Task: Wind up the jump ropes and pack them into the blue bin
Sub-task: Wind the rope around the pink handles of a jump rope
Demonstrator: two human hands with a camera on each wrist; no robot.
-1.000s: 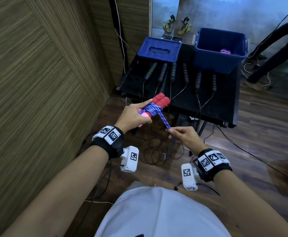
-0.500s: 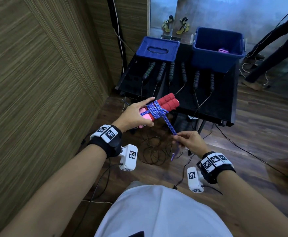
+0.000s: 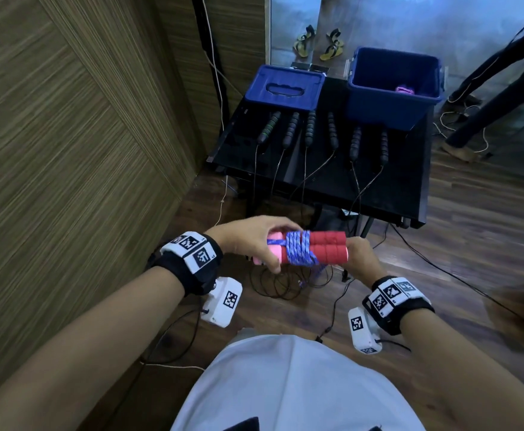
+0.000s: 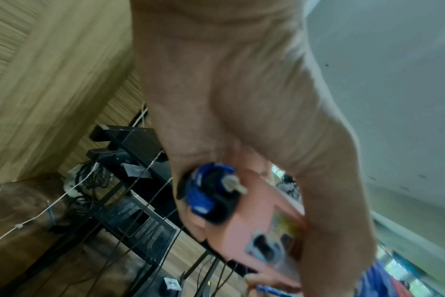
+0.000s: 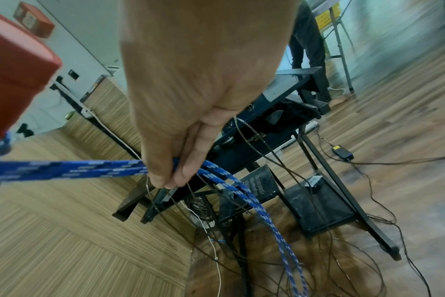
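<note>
My left hand (image 3: 254, 244) grips the pink end of a jump rope's paired handles (image 3: 329, 250), red foam with pink ends, held level in front of me. Blue braided rope (image 3: 301, 251) is wound around their middle. My right hand (image 3: 360, 256) sits just behind the red ends and pinches the loose blue rope (image 5: 89, 170), whose tail loops down toward the floor. In the left wrist view the pink handle end (image 4: 262, 221) lies in my left palm. The open blue bin (image 3: 391, 85) stands at the table's far right with a pink bundle (image 3: 405, 89) inside.
A black table (image 3: 388, 194) ahead carries several black-handled jump ropes (image 3: 310, 129) in a row, their thin cords hanging over the front edge onto the floor. A blue lid (image 3: 285, 88) lies far left. A wood-panel wall is on my left; a person's legs (image 3: 487, 98) stand at right.
The handles swung from a tilt to level and came lower and nearer. My right hand rose from below the bundle to just behind the red ends, shortening the free rope.
</note>
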